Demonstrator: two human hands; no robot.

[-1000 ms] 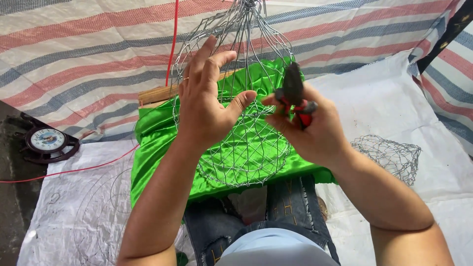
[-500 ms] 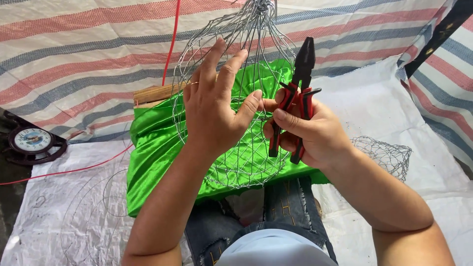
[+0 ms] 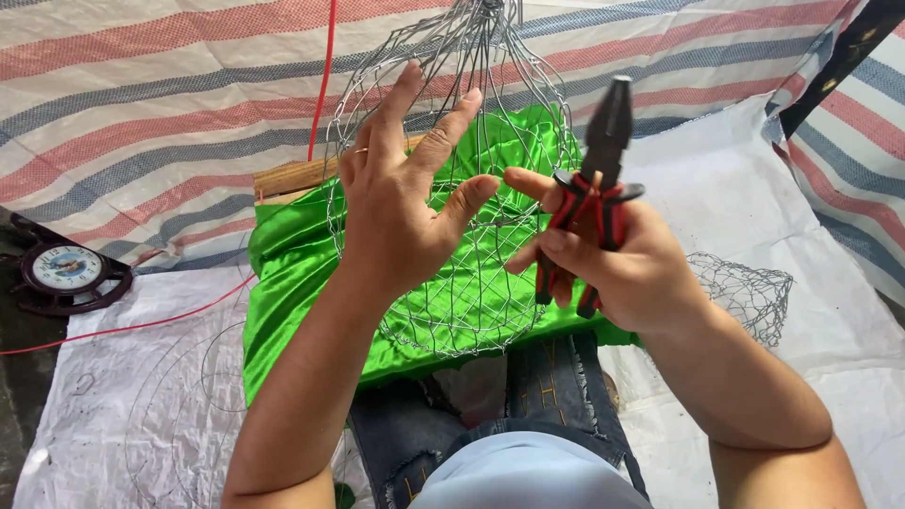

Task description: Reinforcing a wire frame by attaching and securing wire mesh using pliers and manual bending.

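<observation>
wire basket (image 3: 452,283) top: cut off | clock (image 3: 64,269) dial: unreadable

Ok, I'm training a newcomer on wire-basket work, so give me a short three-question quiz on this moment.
1. True or false: the right hand holds pliers with red-and-black handles.
2. What does the left hand touch: A) the clock, B) the wire mesh basket, C) the red cord?
3. What colour is the cloth under the basket?

Key: 1 true; 2 B; 3 green.
</observation>
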